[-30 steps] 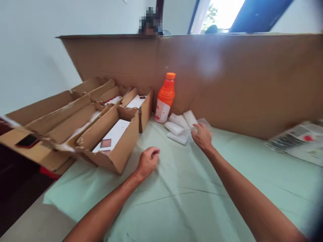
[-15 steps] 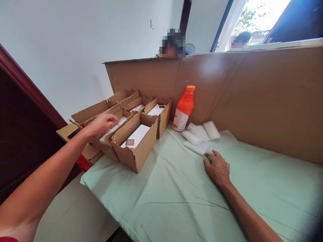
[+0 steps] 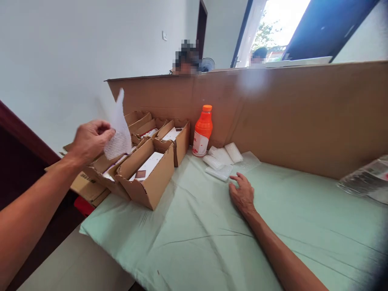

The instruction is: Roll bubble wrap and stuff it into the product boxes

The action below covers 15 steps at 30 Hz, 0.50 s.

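Observation:
My left hand (image 3: 92, 139) is closed on a sheet of bubble wrap (image 3: 119, 139), pinched between thumb and fingers above the cardboard boxes. Below it an open box (image 3: 100, 169) holds flat contents, partly hidden by the wrap. In front stands another open cardboard box (image 3: 157, 190) with white cards or sheets (image 3: 151, 163) inside; the top one bears a brown square. My right hand (image 3: 242, 193) rests on the green cloth (image 3: 194, 250), fingers apart and holding nothing. Its fingertips are close to several bubble wrap bundles (image 3: 222, 155); whether they touch is unclear.
An orange bottle (image 3: 203, 129) stands against a long cardboard partition (image 3: 287, 121). More open boxes (image 3: 182, 145) sit behind the front one. A clear plastic bottle or pack (image 3: 368, 182) lies at the right. Two people's heads show beyond the partition.
My left hand has risen out of the box and moved left, bringing up the bubble wrap sheet. The view has turned right. My right hand still rests by the bundles.

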Motion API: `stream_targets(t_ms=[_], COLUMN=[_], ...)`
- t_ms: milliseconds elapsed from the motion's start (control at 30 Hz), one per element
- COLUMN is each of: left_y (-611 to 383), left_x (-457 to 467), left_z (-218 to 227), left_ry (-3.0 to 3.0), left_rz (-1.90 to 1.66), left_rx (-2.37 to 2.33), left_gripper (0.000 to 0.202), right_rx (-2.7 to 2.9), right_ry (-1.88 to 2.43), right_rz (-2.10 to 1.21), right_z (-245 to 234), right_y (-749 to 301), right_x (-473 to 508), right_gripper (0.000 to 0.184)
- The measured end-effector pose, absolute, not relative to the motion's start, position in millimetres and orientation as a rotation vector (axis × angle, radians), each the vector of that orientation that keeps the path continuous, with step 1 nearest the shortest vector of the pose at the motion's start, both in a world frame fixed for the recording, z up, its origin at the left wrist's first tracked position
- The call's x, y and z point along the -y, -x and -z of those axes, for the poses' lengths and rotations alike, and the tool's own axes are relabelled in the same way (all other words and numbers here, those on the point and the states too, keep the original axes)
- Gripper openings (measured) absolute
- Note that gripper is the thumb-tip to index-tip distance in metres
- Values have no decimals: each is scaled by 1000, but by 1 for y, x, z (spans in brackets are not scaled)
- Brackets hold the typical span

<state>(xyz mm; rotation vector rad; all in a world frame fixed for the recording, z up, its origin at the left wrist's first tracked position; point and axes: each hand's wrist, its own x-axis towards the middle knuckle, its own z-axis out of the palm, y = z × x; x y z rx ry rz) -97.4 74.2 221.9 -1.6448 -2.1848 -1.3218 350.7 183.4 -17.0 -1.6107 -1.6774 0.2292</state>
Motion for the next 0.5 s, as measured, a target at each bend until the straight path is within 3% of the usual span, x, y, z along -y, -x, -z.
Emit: stream_targets(t_ms=[100,233,400,500], left_y=[46,-45,-101,-75], left_x=[-67,-84,-125,-147], left_z=[-236,-211,-178,-187], left_ry=[1779,2304,2710,2608], left_rz=[1367,1090,685,758], left_rx=[1823,1546,1362,1402], left_gripper=[20,13,28,36], right_rx=[1722,1635,1312,1287], right_ry=[1369,759,829,1066], right_rz=[-386,-854,-861,-602], right_z=[-12,-69,-89,-76], right_y=[-325,-279,-268,-299], right_x=[-162,-129,-165,-227], right_gripper=[41,73,44,47])
